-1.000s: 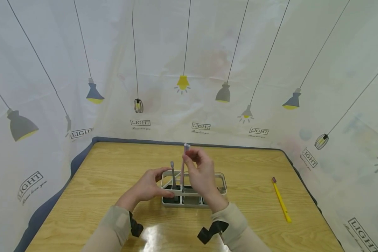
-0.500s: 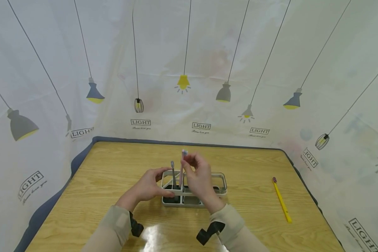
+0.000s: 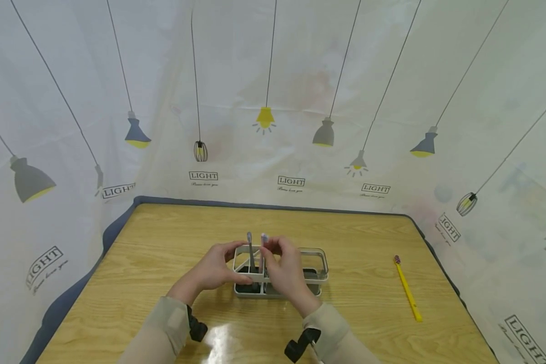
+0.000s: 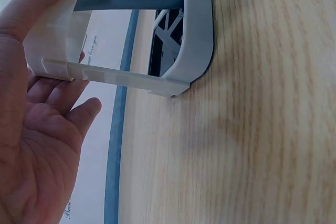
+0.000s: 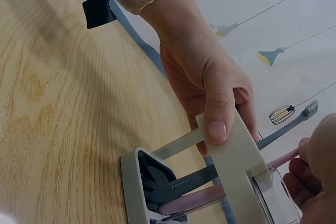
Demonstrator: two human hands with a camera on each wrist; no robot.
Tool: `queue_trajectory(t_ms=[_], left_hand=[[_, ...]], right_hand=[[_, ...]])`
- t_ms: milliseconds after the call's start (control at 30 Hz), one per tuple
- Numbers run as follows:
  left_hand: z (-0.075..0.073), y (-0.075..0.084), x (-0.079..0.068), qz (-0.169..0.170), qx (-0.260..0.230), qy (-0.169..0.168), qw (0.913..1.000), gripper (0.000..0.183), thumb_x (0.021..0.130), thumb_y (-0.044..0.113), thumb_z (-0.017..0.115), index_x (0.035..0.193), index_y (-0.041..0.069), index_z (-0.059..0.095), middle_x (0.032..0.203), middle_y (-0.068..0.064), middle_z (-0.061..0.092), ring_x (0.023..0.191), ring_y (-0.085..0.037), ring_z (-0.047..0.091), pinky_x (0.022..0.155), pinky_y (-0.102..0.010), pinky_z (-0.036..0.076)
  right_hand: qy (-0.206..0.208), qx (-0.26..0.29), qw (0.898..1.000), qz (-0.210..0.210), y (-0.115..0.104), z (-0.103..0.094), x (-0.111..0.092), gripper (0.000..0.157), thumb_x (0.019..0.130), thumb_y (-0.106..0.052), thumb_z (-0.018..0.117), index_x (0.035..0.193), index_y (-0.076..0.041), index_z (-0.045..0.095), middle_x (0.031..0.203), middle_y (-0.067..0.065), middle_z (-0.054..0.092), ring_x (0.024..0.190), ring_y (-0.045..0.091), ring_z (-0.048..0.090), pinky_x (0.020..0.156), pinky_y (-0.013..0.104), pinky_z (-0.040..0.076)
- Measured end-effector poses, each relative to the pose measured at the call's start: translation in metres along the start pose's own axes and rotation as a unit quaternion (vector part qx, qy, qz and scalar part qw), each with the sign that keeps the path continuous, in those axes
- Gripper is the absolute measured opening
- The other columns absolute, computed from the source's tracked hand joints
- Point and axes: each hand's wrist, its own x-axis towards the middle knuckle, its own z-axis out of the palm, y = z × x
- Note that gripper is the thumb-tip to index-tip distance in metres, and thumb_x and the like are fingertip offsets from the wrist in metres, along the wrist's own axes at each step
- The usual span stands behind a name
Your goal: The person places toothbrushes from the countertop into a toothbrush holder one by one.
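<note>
A whitish toothbrush holder (image 3: 279, 295) with an upper frame and a low base stands on the table. My left hand (image 3: 215, 268) grips the left end of its upper frame, the thumb on the front side. A grey toothbrush (image 3: 251, 255) stands in the holder's left part, head up. Just right of it, a pink toothbrush (image 5: 194, 200) passes down through the frame, its lower end at the base. My right hand (image 3: 285, 268) pinches this pink brush near its head, low over the frame, and hides part of the holder in the head view.
A yellow toothbrush (image 3: 408, 290) lies on the wooden table (image 3: 164, 237) to the right of the holder. A pale curtain (image 3: 236, 76) printed with lamps surrounds the table's back and sides. Black wrist mounts (image 3: 196, 323) sit on both sleeves.
My right hand has moved down and slightly left, lowering the pink toothbrush deeper into the holder. My left hand keeps its place on the frame.
</note>
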Motion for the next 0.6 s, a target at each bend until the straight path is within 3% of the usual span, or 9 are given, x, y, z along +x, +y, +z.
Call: queue_trajectory(t_ms=[367,600], left_hand=[[0.001,-0.001,0.001,-0.001,0.003,0.001,1.0,0.099,0.071,0.038,0.102,0.154,0.011,0.055,0.152,-0.01,0.055,0.145,-0.038,0.048,0.117,-0.056,0.04],[0.002,0.0,0.0,-0.007,0.008,0.005,0.9999,0.104,0.07,0.039,0.102,0.155,0.008,0.052,0.153,-0.013,0.054,0.144,-0.039,0.048,0.117,-0.055,0.04]], right_hand=[[-0.009,-0.023,1.0,-0.005,0.002,-0.002,-0.004,0.007,0.101,-0.002,0.072,0.106,-0.004,0.069,0.099,0.004,0.069,0.093,0.019,0.07,0.084,0.038,0.061],[-0.014,-0.039,0.999,0.034,0.0,-0.012,-0.007,0.012,0.101,-0.007,0.074,0.112,-0.005,0.07,0.104,0.003,0.07,0.097,0.018,0.069,0.087,0.039,0.06]])
